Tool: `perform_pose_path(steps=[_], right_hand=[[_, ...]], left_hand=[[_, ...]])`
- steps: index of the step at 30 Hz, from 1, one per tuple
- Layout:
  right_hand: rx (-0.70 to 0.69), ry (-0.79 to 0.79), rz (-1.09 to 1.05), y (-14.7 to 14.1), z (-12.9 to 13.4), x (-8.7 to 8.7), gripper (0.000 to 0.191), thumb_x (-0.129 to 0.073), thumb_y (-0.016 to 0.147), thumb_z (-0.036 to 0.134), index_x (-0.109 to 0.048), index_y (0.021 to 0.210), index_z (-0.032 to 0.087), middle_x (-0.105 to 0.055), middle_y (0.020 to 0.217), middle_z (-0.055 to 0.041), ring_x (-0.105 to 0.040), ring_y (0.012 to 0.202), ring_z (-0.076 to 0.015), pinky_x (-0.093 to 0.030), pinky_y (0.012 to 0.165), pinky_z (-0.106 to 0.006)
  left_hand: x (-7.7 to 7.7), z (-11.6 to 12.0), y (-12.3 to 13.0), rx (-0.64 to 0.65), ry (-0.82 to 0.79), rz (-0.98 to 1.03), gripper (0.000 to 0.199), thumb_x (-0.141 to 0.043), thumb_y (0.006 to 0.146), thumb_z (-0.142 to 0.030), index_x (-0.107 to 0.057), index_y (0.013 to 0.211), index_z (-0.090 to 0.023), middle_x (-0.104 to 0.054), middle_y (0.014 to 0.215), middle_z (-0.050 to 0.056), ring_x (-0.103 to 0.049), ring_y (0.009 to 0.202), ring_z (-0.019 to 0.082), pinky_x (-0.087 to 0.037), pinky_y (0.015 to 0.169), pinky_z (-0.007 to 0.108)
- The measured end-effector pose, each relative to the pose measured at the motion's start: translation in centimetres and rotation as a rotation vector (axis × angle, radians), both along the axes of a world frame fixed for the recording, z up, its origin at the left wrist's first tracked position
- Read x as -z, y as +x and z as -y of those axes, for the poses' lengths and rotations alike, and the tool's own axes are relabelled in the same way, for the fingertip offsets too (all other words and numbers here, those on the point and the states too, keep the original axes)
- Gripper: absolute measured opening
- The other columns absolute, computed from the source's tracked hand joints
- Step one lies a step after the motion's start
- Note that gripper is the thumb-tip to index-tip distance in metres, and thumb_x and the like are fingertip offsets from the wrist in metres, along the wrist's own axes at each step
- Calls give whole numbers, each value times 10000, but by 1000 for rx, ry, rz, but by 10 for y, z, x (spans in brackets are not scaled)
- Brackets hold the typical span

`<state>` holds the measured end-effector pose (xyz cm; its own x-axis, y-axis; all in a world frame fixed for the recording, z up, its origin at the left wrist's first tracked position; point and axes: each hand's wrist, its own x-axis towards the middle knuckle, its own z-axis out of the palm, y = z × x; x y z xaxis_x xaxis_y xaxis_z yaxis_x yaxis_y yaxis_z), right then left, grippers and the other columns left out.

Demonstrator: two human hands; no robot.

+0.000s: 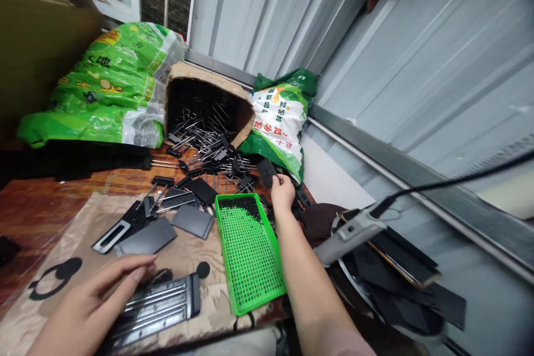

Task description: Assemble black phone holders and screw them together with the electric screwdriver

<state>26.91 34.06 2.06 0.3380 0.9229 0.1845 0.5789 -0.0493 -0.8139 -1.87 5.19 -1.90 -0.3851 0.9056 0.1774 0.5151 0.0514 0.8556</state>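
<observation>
My right hand (pixel 283 193) reaches past the far right corner of a green perforated basket (pixel 250 258). Its thumb and fingers pinch the edge of a small flat black plate (pixel 266 172). Small black bits (pixel 240 207) lie at the basket's far end. My left hand (pixel 94 303) is at the lower left with fingers stretched out and a gap beside the thumb. It is over the left end of a black part with several silver rails (pixel 161 308), partly hiding it; contact I cannot tell. Beyond it lie a dark grey plate (pixel 147 236) and another grey plate (pixel 192 221).
A cardboard box (pixel 208 75) on its side spills black pieces with metal rods (pixel 208 147). Green bags stand left (pixel 112 86) and right (pixel 279 117) of it. At right, a grey corded tool (pixel 352 236) sits near stacked black plates (pixel 400 256). Metal wall panels (pixel 438 61) border the right.
</observation>
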Motion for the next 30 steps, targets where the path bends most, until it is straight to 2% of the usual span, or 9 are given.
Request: perform_pose_path(steps=[4, 7, 12, 15, 18, 21, 24, 27, 30], right_hand=[[-203, -10, -154, -13, 56, -3, 342, -528, 858, 401, -626, 1047, 133, -677, 821, -45, -610, 657, -146, -521, 581, -288], [-404, -72, -244, -28, 98, -4, 393, -570, 758, 457, -667, 974, 143, -684, 740, -29, -560, 540, -123, -467, 485, -253], [-663, -205, -315, -53, 149, -9, 381, -635, 682, 472, -699, 912, 175, -706, 772, -35, -584, 603, -135, -447, 505, -238], [-760, -289, -312, -65, 165, -8, 363, -643, 681, 462, -707, 903, 181, -703, 779, -39, -589, 620, -146, -450, 508, -248], [-833, -342, -262, -72, 174, -6, 350, -617, 708, 448, -705, 918, 183, -693, 832, -57, -606, 672, -172, -487, 546, -289], [-971, -130, 10, -70, 182, -4, 408, -629, 735, 395, -653, 1098, 210, -631, 1088, -93, -609, 940, -230, -533, 748, -375], [-1118, 120, 334, -66, 188, -5, 580, -681, 736, 364, -528, 1278, 223, -533, 1236, -112, -531, 1138, -258, -484, 935, -436], [-1166, 180, 489, -65, 193, -7, 619, -690, 744, 362, -494, 1304, 185, -553, 1188, -130, -554, 1109, -265, -482, 950, -450], [-1188, 177, 536, -67, 195, -8, 607, -672, 747, 332, -500, 1304, 160, -587, 1135, -139, -588, 1043, -268, -503, 911, -453]], left_hand=[[-26, -9, 2, 40, -110, 139, 395, -565, 736, -601, -724, 926, -293, -745, 965, 23, -688, 919, 268, -553, 823, 349], [-39, -18, 12, 47, -100, 393, 407, -628, 723, -551, -702, 970, -235, -738, 981, 54, -693, 871, 243, -520, 891, 384], [-41, -27, 33, 76, -60, 921, 505, -688, 752, -396, -590, 1207, -202, -687, 1132, 86, -687, 879, 175, -540, 825, 302], [-42, -25, 40, 37, -126, 1064, 479, -670, 784, -260, -571, 1250, -214, -697, 1080, 59, -679, 785, 116, -549, 726, 223], [-42, -21, 41, 5, -161, 1141, 408, -623, 790, -132, -609, 1193, -187, -704, 996, 44, -667, 700, 98, -561, 619, 195], [-37, -17, 38, -6, -142, 1182, 349, -602, 789, -97, -643, 1127, -176, -703, 944, 41, -667, 670, 98, -569, 574, 189], [-32, -12, 35, -15, -145, 1207, 324, -606, 788, -94, -655, 1096, -182, -704, 897, 32, -673, 665, 102, -574, 567, 187], [-30, -9, 36, -36, -168, 1214, 313, -613, 781, -87, -661, 1075, -183, -704, 851, 21, -674, 654, 104, -577, 564, 190], [-35, -8, 37, -54, -199, 1204, 323, -628, 769, -88, -657, 1078, -179, -711, 850, 24, -673, 643, 103, -574, 567, 193]])
